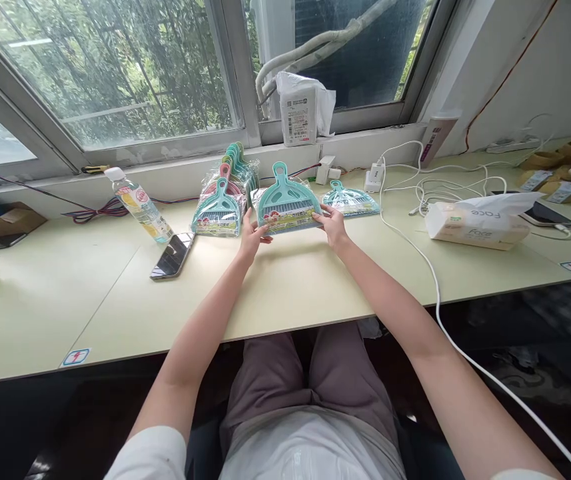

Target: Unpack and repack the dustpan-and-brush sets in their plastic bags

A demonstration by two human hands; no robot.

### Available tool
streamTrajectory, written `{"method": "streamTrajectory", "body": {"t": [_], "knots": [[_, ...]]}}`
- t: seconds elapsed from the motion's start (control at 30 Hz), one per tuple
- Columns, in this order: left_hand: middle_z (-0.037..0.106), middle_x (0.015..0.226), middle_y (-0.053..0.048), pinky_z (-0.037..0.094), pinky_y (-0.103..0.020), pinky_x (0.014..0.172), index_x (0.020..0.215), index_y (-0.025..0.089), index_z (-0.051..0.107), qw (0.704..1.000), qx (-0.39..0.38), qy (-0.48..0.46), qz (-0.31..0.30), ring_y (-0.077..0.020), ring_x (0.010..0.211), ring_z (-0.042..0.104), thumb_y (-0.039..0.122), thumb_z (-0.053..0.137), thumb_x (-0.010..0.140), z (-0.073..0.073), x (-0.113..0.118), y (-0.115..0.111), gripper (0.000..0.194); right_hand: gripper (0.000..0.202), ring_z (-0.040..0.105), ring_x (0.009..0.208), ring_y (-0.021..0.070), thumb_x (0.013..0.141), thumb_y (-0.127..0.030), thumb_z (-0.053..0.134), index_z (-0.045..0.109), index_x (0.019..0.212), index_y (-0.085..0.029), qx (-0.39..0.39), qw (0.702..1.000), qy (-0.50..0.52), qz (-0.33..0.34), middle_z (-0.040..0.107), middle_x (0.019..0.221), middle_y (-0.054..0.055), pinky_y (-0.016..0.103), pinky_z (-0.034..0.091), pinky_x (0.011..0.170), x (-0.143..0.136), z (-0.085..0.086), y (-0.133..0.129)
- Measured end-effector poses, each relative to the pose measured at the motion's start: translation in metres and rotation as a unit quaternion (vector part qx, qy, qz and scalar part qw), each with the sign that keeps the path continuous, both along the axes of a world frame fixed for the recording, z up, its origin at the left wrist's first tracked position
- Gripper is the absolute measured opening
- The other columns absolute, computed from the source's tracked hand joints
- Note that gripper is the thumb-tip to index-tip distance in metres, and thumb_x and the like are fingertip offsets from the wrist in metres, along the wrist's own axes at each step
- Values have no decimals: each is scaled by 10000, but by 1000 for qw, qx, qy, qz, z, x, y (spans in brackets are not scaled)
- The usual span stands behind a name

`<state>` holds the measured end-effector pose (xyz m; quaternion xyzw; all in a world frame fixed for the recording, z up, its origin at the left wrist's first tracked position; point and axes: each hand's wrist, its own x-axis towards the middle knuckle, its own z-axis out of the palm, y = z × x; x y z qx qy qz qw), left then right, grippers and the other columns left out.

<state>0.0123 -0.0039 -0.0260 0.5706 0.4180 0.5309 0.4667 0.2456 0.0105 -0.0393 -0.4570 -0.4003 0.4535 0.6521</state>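
One dustpan set up between both my hands, mid-handling!
Here we go: my left hand grips its lower left corner, my right hand pinches the lower right, the pan tilted upright, nearer the far edge of the tabletop than the near one. I'd call this one in progress, not set down; whether its base touches, I can't tell. Over on its left, a bunch of wrapped sets stands near the far edge; on its right another set lies low, neither in my grip. And the make of it: smooth mint-green plastic, flared pan, looped handle, greyish bristles, bright printed label, with crinkly, shiny clear film around that bunch.
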Motion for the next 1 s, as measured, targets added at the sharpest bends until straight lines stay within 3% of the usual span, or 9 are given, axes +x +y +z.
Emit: {"method": "streamTrajectory", "body": {"t": [0.13,0.2,0.27,0.53,1.0], "knots": [[667,945,-50,551,-262,480,1184,155,568,999,-18,31,-1,-75,487,577,349,694,730,0,-3,3,509,520,673,856,203,628,-318,792,621,1100,-181,6,1000,-20,18,716,918,62,373,551,811,-2,-1,0],[662,890,-50,538,-246,461,1016,133,617,999,-22,43,-1,-73,496,563,415,735,689,1,-3,2,448,554,672,870,210,612,-361,802,620,1104,-186,9,999,-33,22,719,926,63,377,550,807,-2,-1,0],[659,886,-57,525,-234,451,972,131,613,999,-19,47,2,-79,530,562,459,771,647,1,-2,1,488,583,672,880,219,602,-402,806,620,1110,-185,13,999,-43,22,721,932,67,386,549,806,-2,-2,0],[647,1064,-86,510,-225,466,1236,189,483,998,-14,64,-6,-174,796,625,395,789,626,-2,1,-2,713,596,675,899,240,616,-395,805,611,1133,-171,18,998,-53,29,722,942,86,413,550,824,-3,0,0],[623,1020,-64,443,-212,436,1254,204,464,999,-36,29,-28,-150,756,581,340,760,643,-2,-1,-2,692,381,666,916,206,721,-272,697,595,1081,-202,-5,995,-68,69,710,984,57,440,555,877,-3,7,-8]]}}
